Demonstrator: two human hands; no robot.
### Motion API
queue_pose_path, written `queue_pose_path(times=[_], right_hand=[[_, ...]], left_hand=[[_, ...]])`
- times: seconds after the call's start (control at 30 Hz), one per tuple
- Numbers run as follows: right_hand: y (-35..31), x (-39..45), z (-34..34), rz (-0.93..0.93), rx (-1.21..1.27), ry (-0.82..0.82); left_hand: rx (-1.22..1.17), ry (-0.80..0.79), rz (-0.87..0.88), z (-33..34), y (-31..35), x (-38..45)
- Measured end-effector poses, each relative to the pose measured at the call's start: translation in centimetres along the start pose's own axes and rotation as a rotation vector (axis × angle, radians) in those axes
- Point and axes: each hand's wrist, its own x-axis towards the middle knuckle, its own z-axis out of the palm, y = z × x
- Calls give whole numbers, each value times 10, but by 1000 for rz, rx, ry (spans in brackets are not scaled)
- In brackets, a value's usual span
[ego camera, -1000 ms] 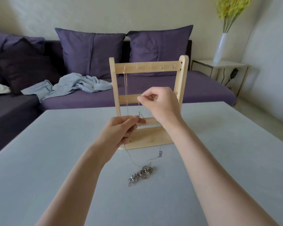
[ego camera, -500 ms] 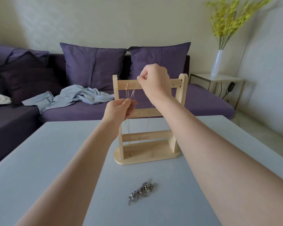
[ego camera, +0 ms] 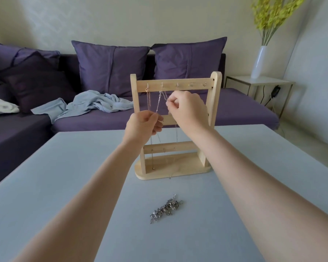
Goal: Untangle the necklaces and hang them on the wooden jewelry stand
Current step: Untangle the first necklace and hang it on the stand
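The wooden jewelry stand [ego camera: 214,114] stands upright on the grey table [ego camera: 64,176]. A rose-gold necklace [ego camera: 148,100] hangs from its first top hook. A thin silver necklace [ego camera: 160,100] is draped over the second hook, its two strands running down to my hands. My left hand [ego camera: 143,126] pinches the left strand in front of the middle bar. My right hand [ego camera: 187,108] pinches the right strand just below the top bar. The chain's lower end hangs down to the stand's base. A tangled heap of silver necklaces [ego camera: 166,208] lies on the table nearer to me.
A purple sofa [ego camera: 235,108] with cushions and a crumpled light-blue cloth [ego camera: 95,104] runs behind the table. A side table [ego camera: 259,82] with a white vase [ego camera: 258,62] of yellow flowers stands at the right.
My right hand came down from the top bar, leaving the silver chain over the second hook. My left hand stayed at the middle bar, still pinching the chain.
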Motion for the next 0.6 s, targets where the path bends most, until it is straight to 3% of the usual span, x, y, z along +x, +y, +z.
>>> queue_pose_path(times=[0.07, 0.27, 0.4, 0.6], right_hand=[[0, -2, 3, 119, 161, -39], [-3, -15, 7, 238, 553, -227], [-1, -27, 15, 233, 574, -303], [21, -48, 36, 302, 472, -498]], left_hand=[[37, -14, 5, -2, 0, 1], [62, -96, -91, -7, -21, -7], [10, -95, -136, -8, -33, -11], [114, -170, -155, -1, -53, -14]])
